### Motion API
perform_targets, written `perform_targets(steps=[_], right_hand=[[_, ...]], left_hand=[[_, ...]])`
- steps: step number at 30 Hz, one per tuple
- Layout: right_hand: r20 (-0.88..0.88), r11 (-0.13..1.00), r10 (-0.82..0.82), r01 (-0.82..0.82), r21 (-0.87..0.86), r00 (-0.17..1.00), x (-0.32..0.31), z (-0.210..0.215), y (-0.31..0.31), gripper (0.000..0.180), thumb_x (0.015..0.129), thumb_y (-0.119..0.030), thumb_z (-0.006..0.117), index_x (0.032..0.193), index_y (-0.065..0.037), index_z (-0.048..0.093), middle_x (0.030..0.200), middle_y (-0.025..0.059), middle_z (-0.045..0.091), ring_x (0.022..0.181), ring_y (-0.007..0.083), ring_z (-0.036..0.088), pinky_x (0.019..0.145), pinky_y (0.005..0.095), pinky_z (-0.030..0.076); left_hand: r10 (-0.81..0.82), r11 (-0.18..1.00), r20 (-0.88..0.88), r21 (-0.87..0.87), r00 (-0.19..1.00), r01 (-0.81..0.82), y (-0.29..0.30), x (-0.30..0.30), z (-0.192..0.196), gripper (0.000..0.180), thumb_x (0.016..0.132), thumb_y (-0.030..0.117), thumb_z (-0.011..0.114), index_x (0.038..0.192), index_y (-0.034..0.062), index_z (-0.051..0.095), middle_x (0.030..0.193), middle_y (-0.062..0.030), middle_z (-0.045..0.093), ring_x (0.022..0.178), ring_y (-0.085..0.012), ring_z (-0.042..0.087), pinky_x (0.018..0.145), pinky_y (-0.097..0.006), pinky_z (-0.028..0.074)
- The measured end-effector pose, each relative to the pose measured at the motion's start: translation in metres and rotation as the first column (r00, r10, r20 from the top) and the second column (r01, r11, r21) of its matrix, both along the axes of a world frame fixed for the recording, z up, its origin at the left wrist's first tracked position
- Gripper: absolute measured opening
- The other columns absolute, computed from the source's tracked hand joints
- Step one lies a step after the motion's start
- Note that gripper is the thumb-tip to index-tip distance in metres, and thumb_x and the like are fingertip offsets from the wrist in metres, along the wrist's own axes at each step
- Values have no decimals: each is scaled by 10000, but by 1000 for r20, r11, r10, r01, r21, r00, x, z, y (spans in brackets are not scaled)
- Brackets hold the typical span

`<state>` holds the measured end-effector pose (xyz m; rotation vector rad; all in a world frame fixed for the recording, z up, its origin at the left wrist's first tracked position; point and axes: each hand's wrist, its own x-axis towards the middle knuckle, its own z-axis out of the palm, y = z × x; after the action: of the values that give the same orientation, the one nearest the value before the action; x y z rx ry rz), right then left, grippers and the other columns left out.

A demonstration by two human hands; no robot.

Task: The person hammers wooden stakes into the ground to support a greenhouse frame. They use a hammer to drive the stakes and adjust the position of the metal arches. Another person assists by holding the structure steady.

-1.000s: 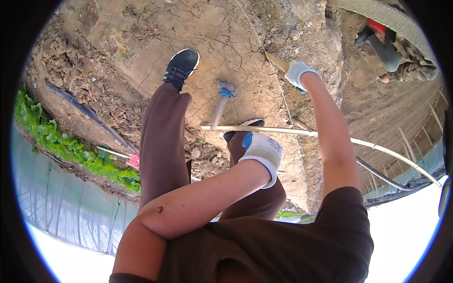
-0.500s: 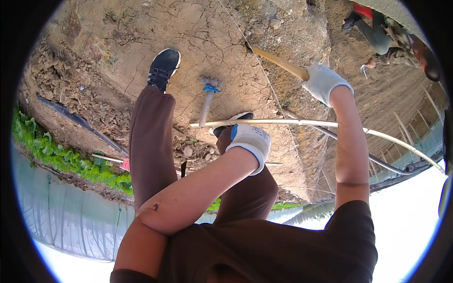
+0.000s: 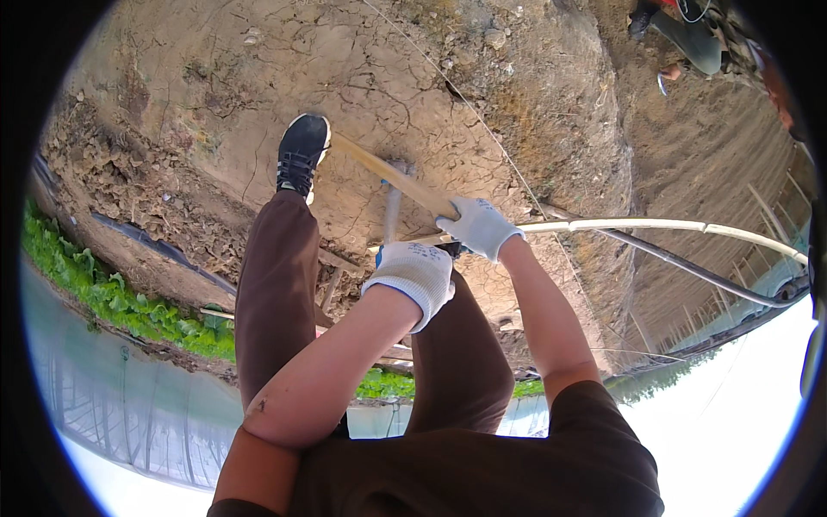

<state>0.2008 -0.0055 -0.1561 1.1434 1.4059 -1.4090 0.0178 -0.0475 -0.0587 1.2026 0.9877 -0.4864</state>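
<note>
- Moved since the earlier frame: right hand [image 3: 482,227] and wooden stake [image 3: 383,171], swung inward from the upper right; the stake's far end, formerly near the string, now lies by the left shoe in view.
- Wooden stake: pale, slender; held above the ground [image 3: 215,95] in front of the person. Long axis diagonal, from near right to far left; far end points at the left shoe [image 3: 301,155], contact not discernible.
- Right hand: white glove; fingers wrapped round the stake's near end.
- Left hand [image 3: 407,274]: white glove with blue palm, back uppermost, just beside the right; fingers hidden, so cannot tell whether they grip anything.
- Pole [image 3: 637,226]: long, pale, jointed; one end by the left hand, passing near the right hand and away to the right.
- Hammer [image 3: 392,211]: lying on the ground, partly covered by the stake in view.
- String [image 3: 482,125]: thin, taut, running diagonally beyond the right hand.
- Dark pipe [image 3: 680,263]: right side, below the pole.
- Green plants [image 3: 121,293]: row at left, beside pale sheeting [image 3: 129,396].
- Co-worker [image 3: 693,43]: upper right corner, partly visible.
</note>
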Motion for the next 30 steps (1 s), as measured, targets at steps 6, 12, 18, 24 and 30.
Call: perform_targets(steps=[6,12,18,24,30], right_hand=[[-97,996,-78,73,-47,992,-5,-28,-18,396,960,-408,659,1118,-46,687,930,210,730,928,371,718,846,463,544],[-152,988,-152,152,-15,977,11,-38,-37,414,938,-403,686,1133,-38,699,1036,222,737,1048,403,692,902,476,522],[-291,991,-60,91,96,955,1,-54,-29,772,928,-589,680,1529,-135,510,1254,239,695,1161,352,680,1002,445,517],[265,859,470,-506,83,842,37,17,59,1025,890,-723,642,1645,-114,309,1508,214,540,1396,385,524,1155,535,400],[110,627,150,-180,758,983,101,141,116,497,1004,-349,723,1411,-85,614,1277,151,711,1186,252,681,1063,406,518]], left_hand=[[-24,999,31,28,999,23,-23,11,2,475,995,481,589,1129,58,761,1093,-170,775,1054,-352,738,903,-487,563],[-110,991,8,-70,994,111,-20,14,0,499,1002,513,574,1111,65,766,1112,-175,770,1071,-347,734,917,-477,562],[-119,992,9,-33,993,120,-24,19,-1,514,1010,530,562,1132,68,750,1132,-169,766,1087,-346,728,930,-480,553],[-98,994,-22,-55,995,96,-12,13,-4,533,1004,541,567,1146,52,727,1140,-175,761,1102,-348,721,938,-483,548],[-89,996,-181,-22,979,87,6,-19,-13,514,1002,515,585,1100,36,745,1121,-204,756,1096,-373,716,966,-471,543]])
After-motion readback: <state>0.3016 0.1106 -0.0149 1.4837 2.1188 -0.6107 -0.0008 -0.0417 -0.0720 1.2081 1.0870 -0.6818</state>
